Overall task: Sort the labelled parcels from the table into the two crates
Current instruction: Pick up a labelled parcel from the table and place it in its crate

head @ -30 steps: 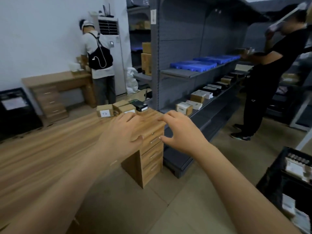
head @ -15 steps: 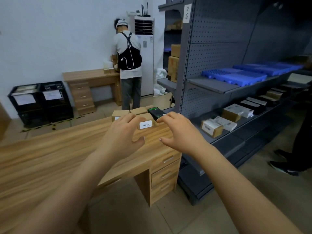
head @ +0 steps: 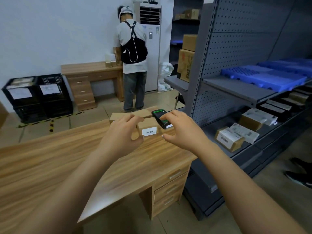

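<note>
Small brown cardboard parcels clustered at 12 o'clock on pale wooden counter. Two black plastic crates on floor at 10 o'clock. Left grip grasping white-labelled brown parcel; right grip released, fingers spread over black-green box.

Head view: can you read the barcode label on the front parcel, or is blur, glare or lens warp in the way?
Head view: the barcode label is sharp enough to show its bars, with no glare, but too small to read. Head view: wide-angle warp leans and bows the shelving upright. Head view: the lower shelf is dim.
</note>
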The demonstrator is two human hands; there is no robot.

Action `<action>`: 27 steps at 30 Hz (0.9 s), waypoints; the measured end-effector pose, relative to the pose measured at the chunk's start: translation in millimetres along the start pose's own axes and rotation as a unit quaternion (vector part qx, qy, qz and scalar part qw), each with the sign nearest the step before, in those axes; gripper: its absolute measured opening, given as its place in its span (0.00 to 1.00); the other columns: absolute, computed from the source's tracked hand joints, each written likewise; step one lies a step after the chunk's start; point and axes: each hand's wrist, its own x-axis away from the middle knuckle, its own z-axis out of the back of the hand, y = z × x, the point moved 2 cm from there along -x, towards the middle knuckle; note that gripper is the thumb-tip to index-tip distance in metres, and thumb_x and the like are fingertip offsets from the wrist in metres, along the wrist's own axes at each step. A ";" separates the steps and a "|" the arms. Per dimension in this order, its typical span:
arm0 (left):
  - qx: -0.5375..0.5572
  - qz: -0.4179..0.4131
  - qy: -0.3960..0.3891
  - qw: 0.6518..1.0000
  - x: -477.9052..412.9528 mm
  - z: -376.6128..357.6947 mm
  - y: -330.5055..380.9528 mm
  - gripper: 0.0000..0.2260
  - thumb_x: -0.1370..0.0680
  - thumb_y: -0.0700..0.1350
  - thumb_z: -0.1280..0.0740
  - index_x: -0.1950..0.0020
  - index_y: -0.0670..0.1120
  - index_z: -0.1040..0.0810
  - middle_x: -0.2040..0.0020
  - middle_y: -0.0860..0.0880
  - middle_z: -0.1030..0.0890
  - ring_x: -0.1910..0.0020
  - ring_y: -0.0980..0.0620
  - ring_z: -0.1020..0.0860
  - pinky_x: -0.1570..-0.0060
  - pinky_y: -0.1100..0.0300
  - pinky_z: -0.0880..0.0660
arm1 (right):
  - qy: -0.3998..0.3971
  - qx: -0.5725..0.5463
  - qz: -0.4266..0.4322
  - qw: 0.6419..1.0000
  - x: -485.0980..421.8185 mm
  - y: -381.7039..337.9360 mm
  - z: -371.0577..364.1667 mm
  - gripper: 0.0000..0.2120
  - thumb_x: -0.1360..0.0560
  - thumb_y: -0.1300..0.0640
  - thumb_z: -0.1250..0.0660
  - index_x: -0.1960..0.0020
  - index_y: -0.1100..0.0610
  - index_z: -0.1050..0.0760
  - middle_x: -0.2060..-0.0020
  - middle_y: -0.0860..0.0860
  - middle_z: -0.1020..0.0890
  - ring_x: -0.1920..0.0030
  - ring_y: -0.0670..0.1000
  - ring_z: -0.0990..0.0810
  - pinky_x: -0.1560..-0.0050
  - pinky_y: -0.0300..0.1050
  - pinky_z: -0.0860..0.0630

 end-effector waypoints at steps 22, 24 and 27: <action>0.065 0.079 -0.086 0.991 -180.3 -140.8 -154.9 0.22 0.26 0.52 0.31 0.33 0.53 0.29 0.40 0.55 0.27 0.43 0.53 0.28 0.44 0.56 0.27 | -0.100 -0.041 -0.075 0.991 -212.3 108.0 -140.8 0.22 0.23 0.48 0.33 0.31 0.51 0.30 0.37 0.50 0.26 0.37 0.53 0.28 0.40 0.51 0.28; 0.062 0.101 -0.095 0.988 -193.1 -158.2 -160.3 0.23 0.26 0.52 0.30 0.32 0.53 0.29 0.40 0.54 0.27 0.43 0.53 0.29 0.43 0.56 0.27 | -0.117 -0.052 -0.073 0.989 -226.6 124.0 -154.5 0.23 0.23 0.48 0.33 0.30 0.52 0.31 0.36 0.50 0.27 0.37 0.52 0.28 0.39 0.51 0.27; 0.077 0.154 -0.116 0.978 -210.4 -184.8 -169.8 0.24 0.26 0.52 0.30 0.32 0.52 0.30 0.39 0.53 0.27 0.41 0.53 0.28 0.42 0.52 0.25 | -0.145 -0.057 -0.061 0.986 -248.7 149.3 -177.7 0.23 0.22 0.49 0.34 0.29 0.52 0.32 0.35 0.51 0.27 0.37 0.52 0.27 0.39 0.51 0.27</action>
